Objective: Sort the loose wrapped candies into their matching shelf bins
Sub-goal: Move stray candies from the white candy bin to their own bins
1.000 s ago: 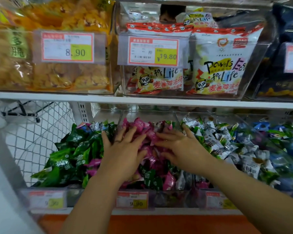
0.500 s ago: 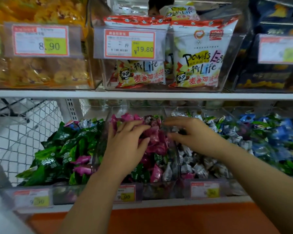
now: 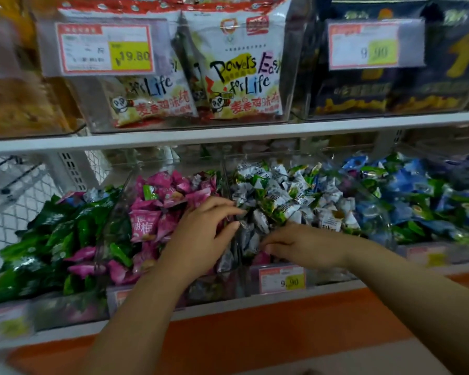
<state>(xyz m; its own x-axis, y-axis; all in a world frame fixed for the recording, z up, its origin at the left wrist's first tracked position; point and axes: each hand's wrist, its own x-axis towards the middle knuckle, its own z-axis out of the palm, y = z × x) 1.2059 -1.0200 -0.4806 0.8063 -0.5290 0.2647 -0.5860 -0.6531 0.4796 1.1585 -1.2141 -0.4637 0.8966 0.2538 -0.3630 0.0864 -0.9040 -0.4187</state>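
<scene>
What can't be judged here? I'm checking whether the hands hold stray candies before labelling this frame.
- Right hand: fingertips curl into the silver-wrapped candies, head view; any grasp is hidden.
- Left hand: palm faces down, hiding what lies beneath.
- Price tag at lower left: blurred, unreadable.
- Blue candies: motion blur hides print.

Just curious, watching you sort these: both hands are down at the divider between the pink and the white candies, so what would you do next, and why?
Probably lift out the pink candy lying low in the white-candy bin, beside the right hand, and move it left into the pink bin. It looks misplaced among white wrappers. The left hand rests at the divider.
</scene>
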